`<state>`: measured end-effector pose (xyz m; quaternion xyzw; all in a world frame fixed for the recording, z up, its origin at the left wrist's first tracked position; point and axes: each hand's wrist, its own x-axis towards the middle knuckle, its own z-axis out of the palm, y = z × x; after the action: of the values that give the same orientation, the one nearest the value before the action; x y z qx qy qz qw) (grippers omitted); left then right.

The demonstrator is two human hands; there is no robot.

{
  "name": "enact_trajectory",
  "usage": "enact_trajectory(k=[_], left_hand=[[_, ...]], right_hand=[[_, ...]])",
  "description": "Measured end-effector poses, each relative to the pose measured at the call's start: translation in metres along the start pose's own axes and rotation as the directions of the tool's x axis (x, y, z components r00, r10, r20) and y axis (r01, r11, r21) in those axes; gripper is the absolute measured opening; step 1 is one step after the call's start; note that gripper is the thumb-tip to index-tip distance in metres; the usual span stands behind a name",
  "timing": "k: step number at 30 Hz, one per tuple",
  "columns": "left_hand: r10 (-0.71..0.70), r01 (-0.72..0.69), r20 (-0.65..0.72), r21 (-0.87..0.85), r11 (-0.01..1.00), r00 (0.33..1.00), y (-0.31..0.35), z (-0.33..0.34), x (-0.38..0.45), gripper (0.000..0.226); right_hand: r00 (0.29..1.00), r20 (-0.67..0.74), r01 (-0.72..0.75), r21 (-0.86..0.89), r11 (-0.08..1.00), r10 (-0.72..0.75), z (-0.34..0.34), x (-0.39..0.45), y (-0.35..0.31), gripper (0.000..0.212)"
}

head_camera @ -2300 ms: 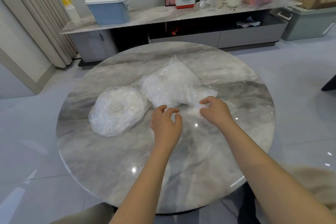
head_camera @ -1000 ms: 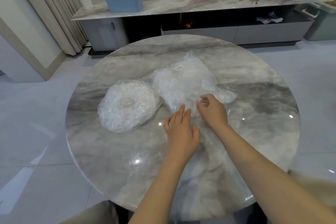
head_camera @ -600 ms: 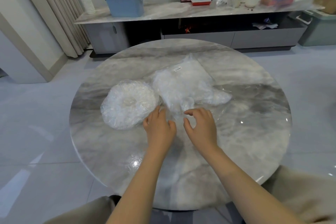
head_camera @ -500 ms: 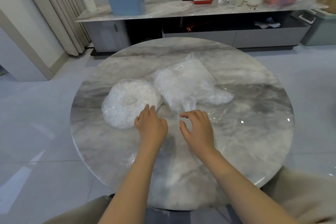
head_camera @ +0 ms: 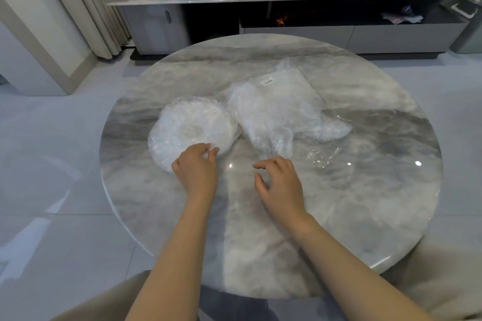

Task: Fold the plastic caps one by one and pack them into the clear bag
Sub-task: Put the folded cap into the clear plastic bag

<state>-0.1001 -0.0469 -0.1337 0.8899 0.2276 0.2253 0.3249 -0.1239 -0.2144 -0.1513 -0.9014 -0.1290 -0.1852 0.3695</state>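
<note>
- The left hand (head_camera: 196, 167) has its fingertips curled onto the near edge of the stack of plastic caps (head_camera: 191, 126), lying left of centre on the counter (head_camera: 365, 216). That grip may lift several thin caps together, since the layers cling.
- The right hand (head_camera: 280, 181) hovers with relaxed fingers, holding nothing, just short of the clear bag (head_camera: 276, 109).
- Unheld, the bag's mouth could collapse, or the bag could slide on the glossy counter.
</note>
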Motion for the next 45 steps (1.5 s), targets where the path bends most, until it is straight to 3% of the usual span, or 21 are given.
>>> enact_trajectory(k=[3, 7, 14, 17, 21, 23, 27, 32, 35, 40, 45], left_hand=[[0.059, -0.060, -0.007, -0.049, 0.997, 0.998, 0.004, -0.006, -0.006, 0.021], [0.244, -0.244, 0.018, 0.000, 0.970, 0.970, 0.009, -0.014, -0.029, 0.013], [0.393, -0.403, 0.399, -0.063, 0.913, 0.829, 0.012, -0.055, -0.092, 0.019], [0.398, -0.385, 0.515, -0.137, 0.913, 0.759, 0.005, -0.067, -0.118, 0.020], [0.324, -0.262, 0.612, -0.191, 0.946, 0.722, -0.004, -0.075, -0.144, 0.019], [0.296, -0.213, 0.613, -0.206, 0.955, 0.732, -0.005, -0.079, -0.152, 0.016], [0.269, -0.171, 0.589, -0.218, 0.961, 0.762, -0.011, -0.088, -0.159, 0.018], [0.196, -0.120, 0.636, -0.161, 0.980, 0.747, -0.018, -0.088, -0.161, 0.019], [0.137, -0.039, 0.582, -0.178, 0.983, 0.801, -0.013, -0.089, -0.162, 0.003], [0.093, -0.050, 0.475, -0.101, 0.994, 0.875, -0.006, -0.083, -0.160, 0.015], [0.071, -0.108, 0.388, 0.075, 0.991, 0.919, -0.008, -0.071, -0.162, 0.017]], right_hand=[[1.000, 0.007, 0.002, 0.005, 1.000, -0.002, -0.003, -0.001, -0.005, 0.029], [1.000, -0.017, 0.022, -0.021, 1.000, -0.022, -0.013, -0.005, -0.011, 0.033], [0.988, 0.105, 0.120, -0.105, 0.987, -0.109, -0.040, -0.040, -0.015, 0.065], [0.977, 0.190, 0.127, -0.145, 0.981, -0.098, -0.049, -0.061, -0.012, 0.055], [0.966, 0.250, 0.111, -0.142, 0.984, -0.073, -0.062, -0.084, 0.002, 0.020], [0.960, 0.277, 0.087, -0.144, 0.986, -0.044, -0.069, -0.090, 0.009, 0.012], [0.921, 0.386, 0.010, -0.151, 0.989, 0.050, -0.087, -0.095, 0.007, 0.019], [0.881, 0.447, -0.092, -0.160, 0.983, 0.155, -0.102, -0.098, 0.010, 0.021], [0.883, 0.415, -0.178, -0.134, 0.975, 0.218, -0.108, -0.101, 0.012, 0.032], [0.873, 0.356, -0.295, -0.158, 0.942, 0.333, -0.110, -0.106, 0.011, 0.045], [0.876, 0.263, -0.359, -0.200, 0.911, 0.403, -0.105, -0.108, 0.010, 0.032]])
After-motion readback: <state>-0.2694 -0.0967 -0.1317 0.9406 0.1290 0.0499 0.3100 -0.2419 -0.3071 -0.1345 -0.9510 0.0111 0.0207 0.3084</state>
